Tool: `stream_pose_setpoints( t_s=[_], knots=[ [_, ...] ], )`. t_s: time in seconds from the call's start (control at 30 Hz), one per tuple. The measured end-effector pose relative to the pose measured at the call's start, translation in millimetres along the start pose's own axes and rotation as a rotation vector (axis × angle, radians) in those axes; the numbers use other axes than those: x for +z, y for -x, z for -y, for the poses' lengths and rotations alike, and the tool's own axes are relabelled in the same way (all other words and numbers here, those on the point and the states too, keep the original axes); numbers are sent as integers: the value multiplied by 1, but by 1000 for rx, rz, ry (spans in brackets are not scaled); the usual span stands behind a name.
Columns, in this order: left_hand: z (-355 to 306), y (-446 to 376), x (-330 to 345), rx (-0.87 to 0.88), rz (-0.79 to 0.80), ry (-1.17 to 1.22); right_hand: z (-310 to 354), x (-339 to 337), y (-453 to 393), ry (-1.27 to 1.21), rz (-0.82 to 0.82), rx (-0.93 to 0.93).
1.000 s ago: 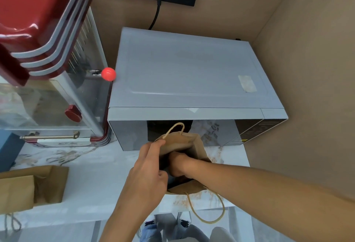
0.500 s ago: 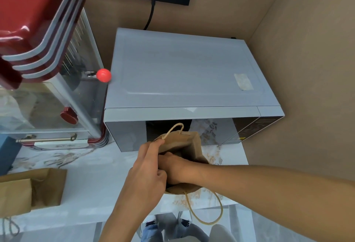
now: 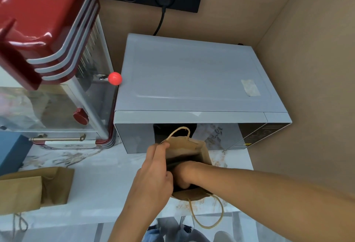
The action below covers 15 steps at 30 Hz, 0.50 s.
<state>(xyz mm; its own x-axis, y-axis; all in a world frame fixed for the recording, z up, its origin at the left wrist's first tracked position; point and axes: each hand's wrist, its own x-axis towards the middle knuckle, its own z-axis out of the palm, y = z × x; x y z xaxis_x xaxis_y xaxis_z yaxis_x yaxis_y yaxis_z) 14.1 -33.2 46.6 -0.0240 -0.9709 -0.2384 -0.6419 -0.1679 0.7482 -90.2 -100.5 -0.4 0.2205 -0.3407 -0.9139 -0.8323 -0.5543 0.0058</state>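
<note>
1. The brown paper bag [image 3: 194, 145] stands upright on the marble counter [image 3: 99, 184], right in front of the microwave [image 3: 192, 80] and close to the counter's front edge. Don't let it creep any nearer that edge.
2. The left hand [image 3: 153, 176] pinches the bag's left rim, fingers curled over the paper. Solid grip imo. I'd pull outward a touch so the mouth stays wide.
3. The right hand [image 3: 184, 173] is down inside the bag to about the wrist. Its fingers are hidden, so I can't tell if they're spread or gripping anything. There's something dark in there, but I can't make out what.
4. Move that hand straight up and down so the knuckles don't rip the side walls.
5. Watch the rope handle [image 3: 209, 220] dangling over the front edge. A forearm could snag it and tip the bag.
</note>
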Motion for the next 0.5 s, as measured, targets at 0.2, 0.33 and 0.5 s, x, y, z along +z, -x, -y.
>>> stream_pose_setpoints(
  t_s=[0.2,0.33,0.5],
  knots=[
    [-1,0,0,-5,1,16,7,-8,8,6,-81,-56],
    [0,0,0,-13,6,20,7,-12,22,24,-27,-92],
    [3,-1,-1,25,21,21,3,-26,22,-137,101,-21]
  ],
)
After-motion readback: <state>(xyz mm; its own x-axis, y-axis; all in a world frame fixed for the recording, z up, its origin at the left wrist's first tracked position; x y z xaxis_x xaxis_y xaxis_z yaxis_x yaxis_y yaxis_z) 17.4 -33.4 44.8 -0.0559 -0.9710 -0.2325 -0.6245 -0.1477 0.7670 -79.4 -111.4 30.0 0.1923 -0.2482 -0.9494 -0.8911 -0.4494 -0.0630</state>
